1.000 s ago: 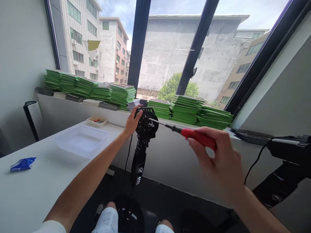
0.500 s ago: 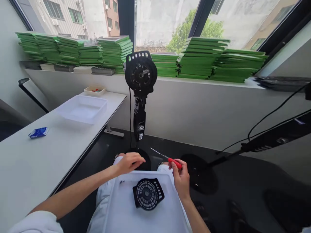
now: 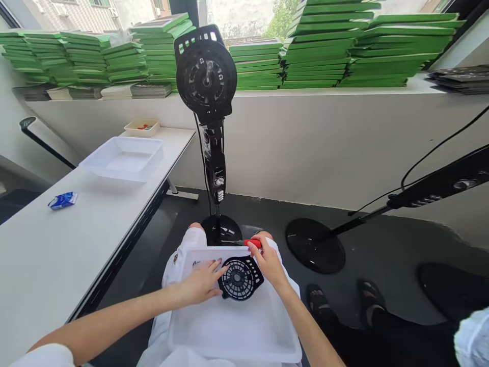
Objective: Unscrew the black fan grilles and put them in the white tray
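Black vented cover (image 3: 237, 278) lies in the white tray (image 3: 233, 331) on the lap. Left to right from my remote post, I see the blue packet (image 3: 63, 200) on the table (image 3: 38, 250), the left hand (image 3: 202, 282) spread wide, touching the cover's left side, the black stand (image 3: 215, 165) beyond the tray, and the right hand (image 3: 268, 262) gripping the red screwdriver (image 3: 253, 243).

Window (image 3: 248, 23): bright, pouring daylight in from ahead, nearly washed out in places.
Green stacks (image 3: 317, 51): well lit, stretched toward the upper corners.
Worktop (image 3: 110, 204): pale, evenly lit, free of hard shadow.
White tray (image 3: 237, 331): softly lit, low in contrast.
Floor (image 3: 263, 216): dark, dim, faintly shiny.
Round base (image 3: 315, 245): glossy, dotted with small glare spots.
Side edges: visibly bent by wide-angle distortion.
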